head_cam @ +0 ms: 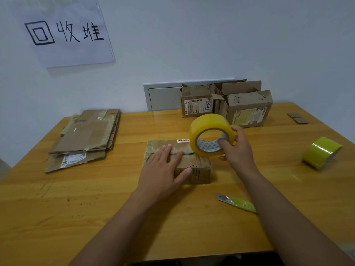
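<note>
Cardboard box (pixel 200 166) pressed flat under spread left hand (pixel 161 169); seemingly light, rigid tape roll (pixel 199 125) pinched through its core by right hand (pixel 238 150).

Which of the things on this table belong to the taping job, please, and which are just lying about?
In use: small box, pressed by the left hand; yellow tape roll, gripped by the right hand.
Lying about: second tape roll, utility knife, flattened cardboard stack, open boxes, cardboard scraps.
</note>
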Demonstrator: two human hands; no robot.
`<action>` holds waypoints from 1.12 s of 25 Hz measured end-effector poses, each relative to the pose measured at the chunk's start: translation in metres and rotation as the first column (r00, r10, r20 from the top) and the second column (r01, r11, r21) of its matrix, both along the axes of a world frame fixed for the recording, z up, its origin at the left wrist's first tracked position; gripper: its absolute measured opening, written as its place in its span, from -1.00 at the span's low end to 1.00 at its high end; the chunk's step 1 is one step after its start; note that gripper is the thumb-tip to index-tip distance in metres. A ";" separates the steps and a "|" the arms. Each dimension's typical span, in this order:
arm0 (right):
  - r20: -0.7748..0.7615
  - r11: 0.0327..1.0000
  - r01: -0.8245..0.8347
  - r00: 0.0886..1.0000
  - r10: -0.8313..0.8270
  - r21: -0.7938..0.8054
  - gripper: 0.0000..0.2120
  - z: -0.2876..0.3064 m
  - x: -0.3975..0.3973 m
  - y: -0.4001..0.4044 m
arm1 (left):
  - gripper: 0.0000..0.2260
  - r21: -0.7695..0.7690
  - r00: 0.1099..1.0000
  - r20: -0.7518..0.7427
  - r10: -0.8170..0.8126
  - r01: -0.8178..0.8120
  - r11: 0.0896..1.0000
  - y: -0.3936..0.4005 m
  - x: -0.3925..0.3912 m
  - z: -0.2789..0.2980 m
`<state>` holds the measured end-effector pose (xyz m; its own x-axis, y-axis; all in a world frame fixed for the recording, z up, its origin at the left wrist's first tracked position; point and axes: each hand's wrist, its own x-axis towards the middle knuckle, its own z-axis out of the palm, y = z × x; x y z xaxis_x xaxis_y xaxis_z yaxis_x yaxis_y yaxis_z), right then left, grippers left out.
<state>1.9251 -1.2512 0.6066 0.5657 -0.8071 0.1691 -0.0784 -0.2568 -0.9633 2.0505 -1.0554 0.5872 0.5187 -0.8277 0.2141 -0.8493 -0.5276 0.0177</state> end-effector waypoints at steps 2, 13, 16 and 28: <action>0.031 0.987 -0.049 0.999 0.045 0.155 -0.60 -0.007 0.006 0.007 | -0.21 0.016 0.999 0.040 -0.011 0.010 1.000 -0.002 -0.002 0.004; 0.060 0.963 -0.070 0.997 0.056 0.261 -0.51 -0.009 0.021 0.035 | -0.10 0.044 0.999 -0.029 -0.037 0.039 0.998 -0.017 -0.003 0.002; -0.018 0.989 -0.073 0.997 0.076 0.128 -0.57 -0.001 0.014 0.022 | -0.14 0.049 0.999 -0.049 -0.012 0.014 0.999 -0.019 -0.005 0.001; 0.046 0.920 -0.082 0.996 0.070 0.382 -0.60 -0.014 0.010 0.024 | -0.21 0.001 0.988 0.060 -0.143 0.143 0.990 -0.026 -0.008 -0.003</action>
